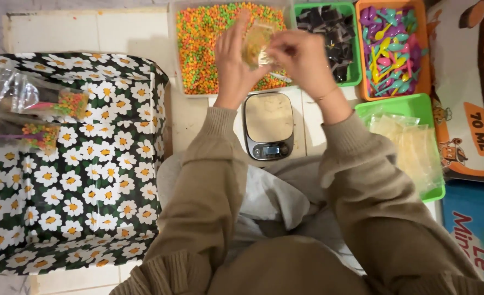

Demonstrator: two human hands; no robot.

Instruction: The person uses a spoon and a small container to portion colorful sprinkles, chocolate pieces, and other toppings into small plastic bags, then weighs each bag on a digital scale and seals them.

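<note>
The pale tiled floor (116, 33) carries a digital scale (268, 124) and a clear tub of colourful bits (209, 38). Beside them sit green trays (411, 104), an orange tray (362, 54) and a daisy-print box (89, 164).

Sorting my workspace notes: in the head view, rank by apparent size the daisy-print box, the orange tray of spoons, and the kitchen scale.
1. daisy-print box
2. orange tray of spoons
3. kitchen scale
The box lies nearer the camera, but the gap is plain.

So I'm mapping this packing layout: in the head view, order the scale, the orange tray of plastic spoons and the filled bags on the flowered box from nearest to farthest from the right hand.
From the right hand:
1. Scale, just below it, in front of the person.
2. Orange tray of plastic spoons, off to its right.
3. Filled bags, far left on the flowered box.
</note>
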